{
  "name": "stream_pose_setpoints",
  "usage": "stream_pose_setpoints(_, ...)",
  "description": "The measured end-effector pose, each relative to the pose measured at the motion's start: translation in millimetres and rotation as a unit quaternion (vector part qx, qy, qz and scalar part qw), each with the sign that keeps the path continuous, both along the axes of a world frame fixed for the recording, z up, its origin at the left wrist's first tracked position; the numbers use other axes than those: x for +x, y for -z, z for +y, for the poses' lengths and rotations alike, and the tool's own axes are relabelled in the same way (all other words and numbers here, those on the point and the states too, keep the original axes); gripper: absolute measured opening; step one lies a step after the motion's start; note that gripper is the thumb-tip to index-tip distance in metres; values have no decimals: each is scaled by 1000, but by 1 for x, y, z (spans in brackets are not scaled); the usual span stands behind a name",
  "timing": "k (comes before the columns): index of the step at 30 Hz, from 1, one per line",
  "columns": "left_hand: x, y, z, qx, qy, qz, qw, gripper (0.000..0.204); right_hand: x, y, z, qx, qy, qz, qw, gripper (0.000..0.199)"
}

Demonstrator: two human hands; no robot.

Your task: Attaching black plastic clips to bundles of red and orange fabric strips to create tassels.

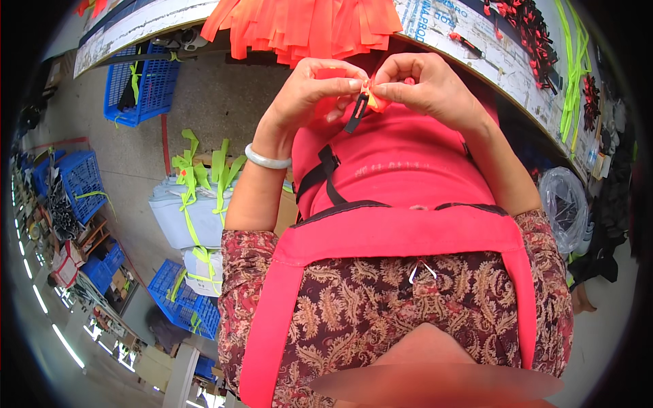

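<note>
In front of the red apron [401, 177], my left hand [318, 90] and my right hand [430, 87] meet with their fingertips pinched together. Between them is a small piece of orange ribbon [368, 88], gripped from both sides. A short black loop-shaped piece [358, 113] dangles below it, with a bit of yellow showing alongside. How the ribbon and the black piece are joined is hidden by my fingers. Just beyond my hands, a thick bunch of orange ribbon strips [306, 28] hangs over the table edge.
On the worn table [469, 64] lie a heap of black-and-red pieces [534, 34] and neon yellow straps [575, 75]. Blue crates [139, 87] and tied grey bundles [178, 212] stand on the floor at left. A clear plastic bag [563, 204] is at right.
</note>
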State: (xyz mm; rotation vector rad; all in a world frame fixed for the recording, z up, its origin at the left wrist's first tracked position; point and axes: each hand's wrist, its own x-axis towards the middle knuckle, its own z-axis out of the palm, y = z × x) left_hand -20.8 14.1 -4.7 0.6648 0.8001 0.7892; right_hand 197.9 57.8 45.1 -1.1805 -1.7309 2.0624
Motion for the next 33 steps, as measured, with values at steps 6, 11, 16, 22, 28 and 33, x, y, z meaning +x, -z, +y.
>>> stream_pose_setpoints(6,5,1,0,7,-13,1,1000,20,1,10,-3,13,46,24,999,15)
stream_pose_setpoints(11,7,6,1,8,-29,-1,1000,21,2,24,-5,70,78,29,994,17)
stream_pose_setpoints(16,16,-2,-10,46,-77,22,996,21,-2,17,-9,129,124,37,983,15)
stream_pose_setpoints(22,21,-6,-21,108,-113,47,987,10,-5,3,-19,145,136,82,977,15)
stream_pose_setpoints(28,31,-6,-25,236,-170,100,951,13,-9,1,-21,416,49,51,906,19)
stream_pose_setpoints(33,33,-1,-28,272,-174,108,940,21,-10,2,-27,443,59,54,893,19)
